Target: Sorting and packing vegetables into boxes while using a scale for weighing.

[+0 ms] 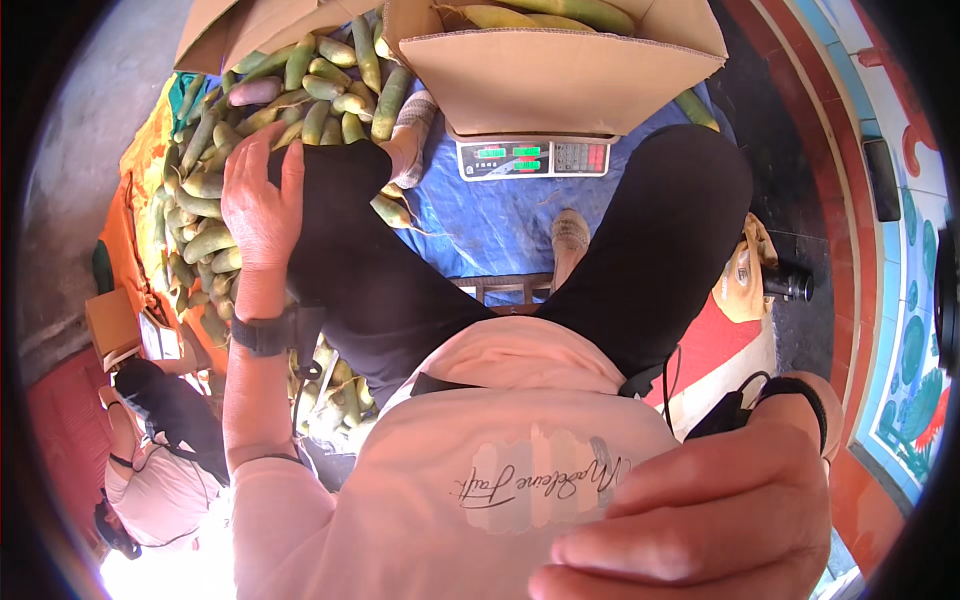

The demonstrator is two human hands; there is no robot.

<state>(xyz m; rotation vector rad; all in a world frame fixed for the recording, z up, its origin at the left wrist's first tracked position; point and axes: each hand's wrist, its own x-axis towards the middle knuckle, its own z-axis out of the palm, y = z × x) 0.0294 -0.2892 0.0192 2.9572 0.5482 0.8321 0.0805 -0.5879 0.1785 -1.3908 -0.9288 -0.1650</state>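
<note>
My left hand (261, 202) is at my left knee, thumb and fingers apart, holding nothing. Beyond it lies a big heap of green radishes (208, 241), with one purplish-pink radish (256, 91) among them. Close to the camera, my right hand (697, 517) is raised before my chest, fingers bent and a little apart. No object shows in it, though its palm side is hidden. In front of my legs, an open cardboard box (555, 82) with several radishes (577, 15) stands on a digital price scale (532, 159) whose displays are lit.
Blue tarpaulin (480, 225) covers the floor under my feet. A second cardboard box (262, 30) is at the upper left. A person (165, 480) sits at the lower left. To my right are a tan bag (742, 277), a black bottle (787, 283) and a phone-like device (881, 180).
</note>
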